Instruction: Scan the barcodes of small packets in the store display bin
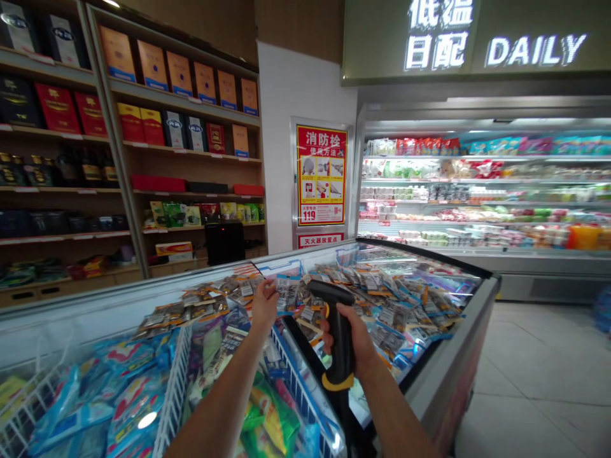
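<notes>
My right hand (361, 346) is wrapped around the grip of a black and yellow barcode scanner (341, 337). Its head is raised over the freezer and tilts toward the left hand. My left hand (266, 302) is closed in a pinch at the edge of a flat, blue-edged food packet (287, 291), with printing on its face. Around both hands lie many small flat packets (382, 292) with orange and blue edges, heaped on top of the chest freezer. A thin dark strip (258, 270) sticks up just behind the left fingertips.
White wire baskets (174, 388) in the chest freezer (458, 356) hold bags of frozen food, with blue bags (133, 407) at left. Wooden shelves (191, 95) with boxes stand behind at left. A lit refrigerated case (477, 257) lines the right, beyond the tiled floor (534, 369).
</notes>
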The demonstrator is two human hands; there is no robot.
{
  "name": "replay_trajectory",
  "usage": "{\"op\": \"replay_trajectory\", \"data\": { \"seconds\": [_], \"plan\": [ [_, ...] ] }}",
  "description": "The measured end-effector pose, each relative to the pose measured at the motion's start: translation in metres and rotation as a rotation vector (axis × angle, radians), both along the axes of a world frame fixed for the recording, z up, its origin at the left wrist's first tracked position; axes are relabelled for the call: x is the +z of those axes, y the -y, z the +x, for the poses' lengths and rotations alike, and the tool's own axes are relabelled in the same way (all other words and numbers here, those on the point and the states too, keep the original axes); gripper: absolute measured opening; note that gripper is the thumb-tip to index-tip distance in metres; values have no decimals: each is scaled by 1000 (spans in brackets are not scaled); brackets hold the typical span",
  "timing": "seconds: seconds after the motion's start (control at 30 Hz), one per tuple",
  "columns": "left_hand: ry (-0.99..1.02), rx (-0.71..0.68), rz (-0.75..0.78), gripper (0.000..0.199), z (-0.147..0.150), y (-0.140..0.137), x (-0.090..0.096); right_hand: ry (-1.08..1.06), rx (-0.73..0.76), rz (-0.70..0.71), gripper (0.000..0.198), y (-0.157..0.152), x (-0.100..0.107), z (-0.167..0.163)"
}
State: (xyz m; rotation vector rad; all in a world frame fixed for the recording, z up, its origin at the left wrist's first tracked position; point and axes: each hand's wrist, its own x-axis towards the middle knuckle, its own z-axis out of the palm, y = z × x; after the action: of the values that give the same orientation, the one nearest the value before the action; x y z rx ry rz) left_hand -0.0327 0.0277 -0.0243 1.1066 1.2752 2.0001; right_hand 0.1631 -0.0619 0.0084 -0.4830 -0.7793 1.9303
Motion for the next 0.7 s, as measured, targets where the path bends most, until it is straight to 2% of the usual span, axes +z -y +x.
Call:
{"op": "replay_trajectory", "data": {
  "seconds": [0.17,0.4,0.6,0.7],
  "plan": [
    [-123,41,55,17,-2,-2,1,7,0,28,29,0,0,0],
    [-163,144,63,19,-3,-10,-3,5,-8,17,28,1,1,0],
    [-209,65,63,28,1,-8,-2,19,16,8,26,2,0,-2],
    [-192,99,29,27,3,-2,3,17,26,11,26,2,-1,-4]
  ]
}}
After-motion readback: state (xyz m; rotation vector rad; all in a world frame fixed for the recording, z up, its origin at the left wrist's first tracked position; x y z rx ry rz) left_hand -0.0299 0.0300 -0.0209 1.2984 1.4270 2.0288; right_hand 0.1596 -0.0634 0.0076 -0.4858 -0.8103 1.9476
